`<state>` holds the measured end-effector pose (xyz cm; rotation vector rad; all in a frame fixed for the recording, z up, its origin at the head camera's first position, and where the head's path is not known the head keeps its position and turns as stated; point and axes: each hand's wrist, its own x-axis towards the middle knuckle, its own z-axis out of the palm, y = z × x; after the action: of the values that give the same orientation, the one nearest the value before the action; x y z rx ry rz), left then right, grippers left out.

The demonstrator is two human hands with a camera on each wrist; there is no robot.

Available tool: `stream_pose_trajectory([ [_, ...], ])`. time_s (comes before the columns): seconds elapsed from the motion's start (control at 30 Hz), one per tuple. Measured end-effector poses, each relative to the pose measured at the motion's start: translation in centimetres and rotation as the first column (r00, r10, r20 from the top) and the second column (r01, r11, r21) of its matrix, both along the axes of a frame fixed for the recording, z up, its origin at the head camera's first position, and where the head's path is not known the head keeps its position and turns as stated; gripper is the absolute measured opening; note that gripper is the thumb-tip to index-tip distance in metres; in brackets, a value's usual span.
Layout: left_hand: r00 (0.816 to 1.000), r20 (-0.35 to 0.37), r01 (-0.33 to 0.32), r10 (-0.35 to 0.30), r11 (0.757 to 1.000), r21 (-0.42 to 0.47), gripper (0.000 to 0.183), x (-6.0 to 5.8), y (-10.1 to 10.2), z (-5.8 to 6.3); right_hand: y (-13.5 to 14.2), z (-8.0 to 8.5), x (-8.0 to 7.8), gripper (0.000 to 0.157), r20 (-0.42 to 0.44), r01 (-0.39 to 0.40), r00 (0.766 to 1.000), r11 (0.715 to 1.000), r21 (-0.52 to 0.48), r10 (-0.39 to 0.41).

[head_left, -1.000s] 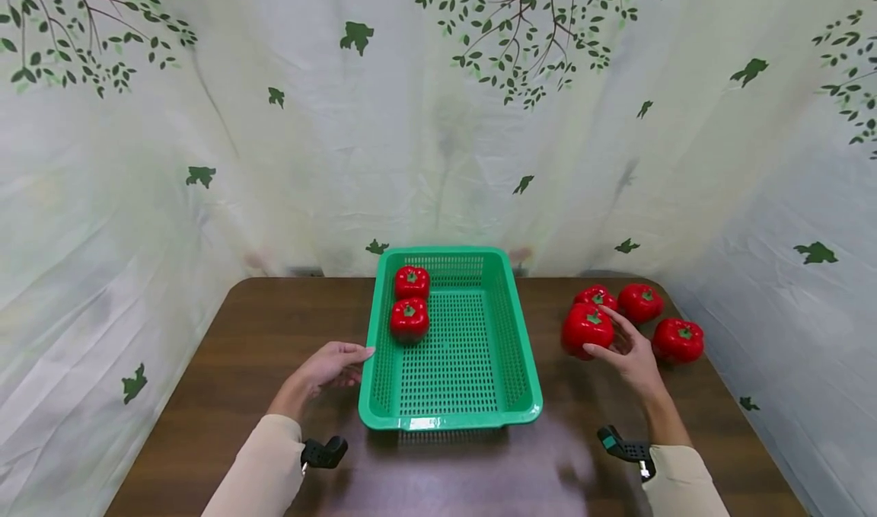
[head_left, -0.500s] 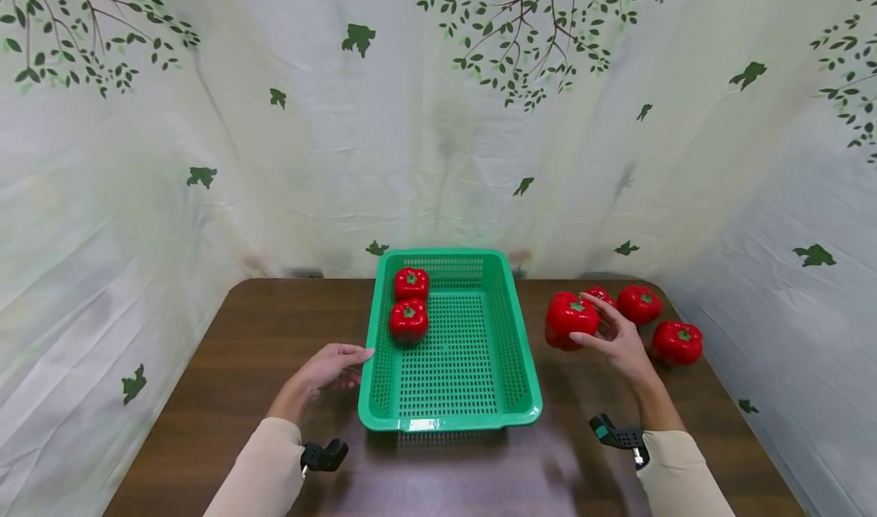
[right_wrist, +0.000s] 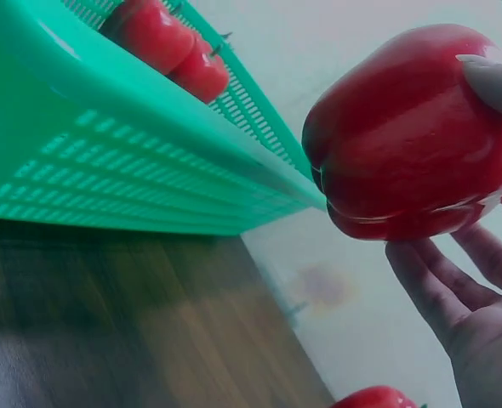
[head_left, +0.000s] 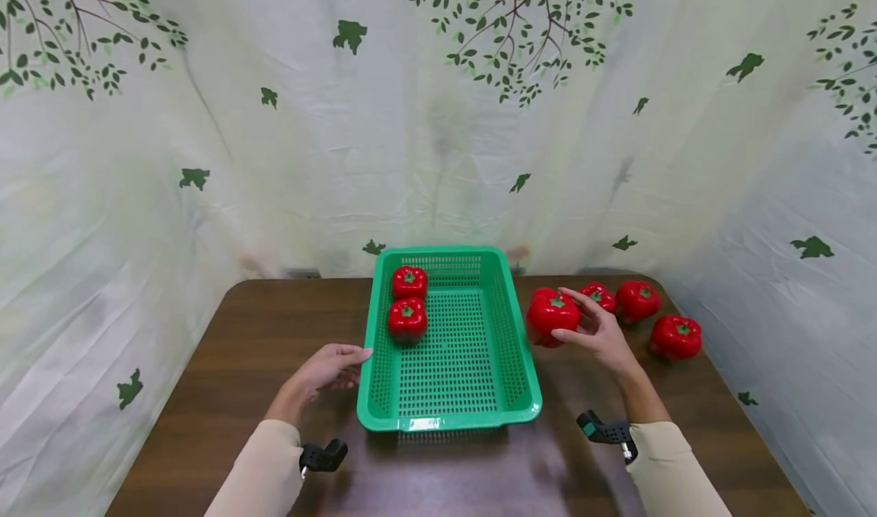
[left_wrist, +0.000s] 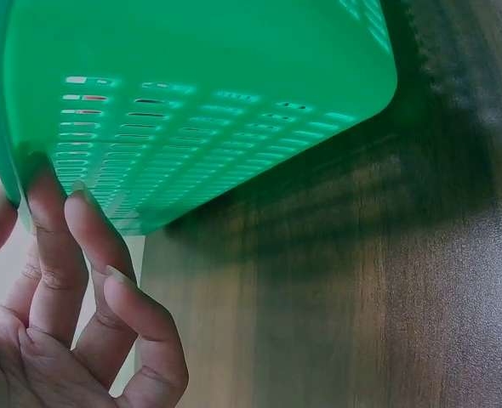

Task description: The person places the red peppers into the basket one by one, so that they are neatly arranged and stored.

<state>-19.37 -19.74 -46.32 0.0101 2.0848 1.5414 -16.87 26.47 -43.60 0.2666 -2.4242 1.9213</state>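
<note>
A red bell pepper (head_left: pixel 551 317) with a green stem is held between the thumb and fingers of my right hand (head_left: pixel 601 338). It is raised off the table, just right of the basket's right rim. The right wrist view shows the pepper (right_wrist: pixel 413 136) with fingers under it and the thumb on its side. My left hand (head_left: pixel 331 368) pinches the left rim of a green plastic basket (head_left: pixel 525 353), its fingertips tucked beneath the lip in the left wrist view. Inside the basket, two red peppers (head_left: pixel 407 320) stand one behind the other along the left wall.
Three more red peppers (head_left: pixel 675 337) sit at the table's back right, behind and beside my right forearm. The brown wooden table (head_left: pixel 274 315) ends at a pale curtain (head_left: pixel 438 159) printed with leaves, which hangs behind it and at both sides.
My right hand has carried the held pepper leftward, away from the other peppers and up to the basket's right rim. The left hand keeps its place on the left rim.
</note>
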Motion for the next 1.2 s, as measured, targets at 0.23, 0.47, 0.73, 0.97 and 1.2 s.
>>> stream_pose_trajectory([
  [0.23, 1.000, 0.000, -0.009, 0.009, 1.000, -0.002, 0.046, 0.1, 0.0, 0.2, -0.8, -0.1, -0.1, 0.067, -0.035, -0.089, 0.996, 0.996, -0.029, 0.088],
  [0.47, 1.000, 0.005, -0.009, 0.009, 1.000, 0.004, 0.045, 0.0, -0.2, 0.1, -1.7, 0.2, -0.4, 0.066, -0.031, -0.141, 0.990, 0.990, -0.018, 0.141],
  [0.73, 1.000, 0.007, -0.004, 0.004, 1.000, 0.009, 0.046, 0.0, -0.2, 0.0, -2.7, 0.3, -1.0, 0.065, -0.035, -0.177, 0.984, 0.984, 0.000, 0.177],
  [0.97, 1.000, 0.009, -0.002, 0.002, 1.000, 0.021, 0.045, 0.0, -0.1, -0.1, -3.8, 0.4, -1.6, 0.069, -0.017, -0.231, 0.973, 0.972, -0.029, 0.231],
  [1.2, 1.000, 0.006, -0.001, 0.001, 1.000, 0.014, 0.044, 0.0, 0.0, 0.0, -5.0, 0.4, -2.2, 0.068, -0.005, -0.304, 0.953, 0.951, -0.063, 0.304],
])
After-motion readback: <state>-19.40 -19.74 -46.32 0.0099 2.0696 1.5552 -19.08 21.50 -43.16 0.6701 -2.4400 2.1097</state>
